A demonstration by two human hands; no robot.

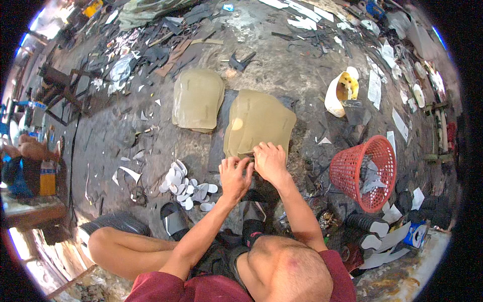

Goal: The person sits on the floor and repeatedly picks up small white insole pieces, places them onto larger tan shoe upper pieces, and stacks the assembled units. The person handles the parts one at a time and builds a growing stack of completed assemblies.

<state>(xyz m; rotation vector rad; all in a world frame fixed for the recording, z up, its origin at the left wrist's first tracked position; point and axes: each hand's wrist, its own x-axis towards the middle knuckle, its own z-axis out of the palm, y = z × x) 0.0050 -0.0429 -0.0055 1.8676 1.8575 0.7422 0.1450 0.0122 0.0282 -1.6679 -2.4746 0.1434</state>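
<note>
A stack of olive-tan shaped sheets (pixel 259 121) lies in front of me on a dark mat (pixel 217 146), its layers slightly fanned. My right hand (pixel 270 160) has its bent fingers at the near edge of the top sheet, gripping it there. Just left of it, my left hand (pixel 235 176) is at the same edge with fingers curled in and the thumb close to them. What sits between those left fingers is too small to make out. A second pile of olive-tan sheets (pixel 197 99) rests farther off to the left, touched by neither hand.
Small white-grey oval pieces (pixel 183 185) are heaped near my left forearm. To the right, a red perforated basket (pixel 370 201) leans over with scraps inside. Beyond it lies a white tub (pixel 334 98) stained yellow inside. Scraps litter the floor; black sole-like stacks (pixel 363 224) sit lower right.
</note>
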